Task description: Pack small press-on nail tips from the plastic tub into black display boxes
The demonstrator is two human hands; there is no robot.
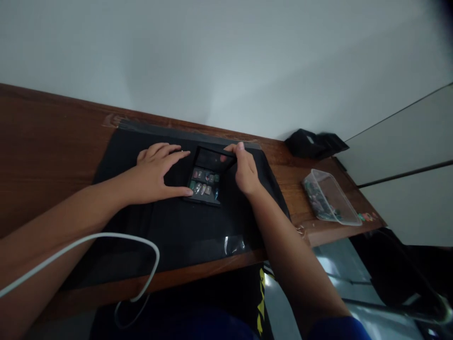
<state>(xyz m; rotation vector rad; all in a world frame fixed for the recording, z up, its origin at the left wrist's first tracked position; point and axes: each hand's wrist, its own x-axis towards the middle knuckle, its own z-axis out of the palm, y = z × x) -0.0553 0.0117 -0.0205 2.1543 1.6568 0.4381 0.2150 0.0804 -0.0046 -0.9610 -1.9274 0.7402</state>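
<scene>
A small black box (205, 188) with several coloured press-on nails in it lies on a black mat (177, 226). My left hand (155, 172) lies flat on the mat, fingers stretched out, its thumb tip touching the box's left edge. My right hand (244, 170) is closed in a pinch on the box's clear lid (214, 159), which stands tilted up at the far side of the box.
The mat covers a brown wooden desk (46, 141) set against a white wall. A clear plastic tub (329, 196) with small coloured pieces stands at the right end. A black pouch (313, 143) lies behind it. A white cable (106, 241) loops over my left forearm.
</scene>
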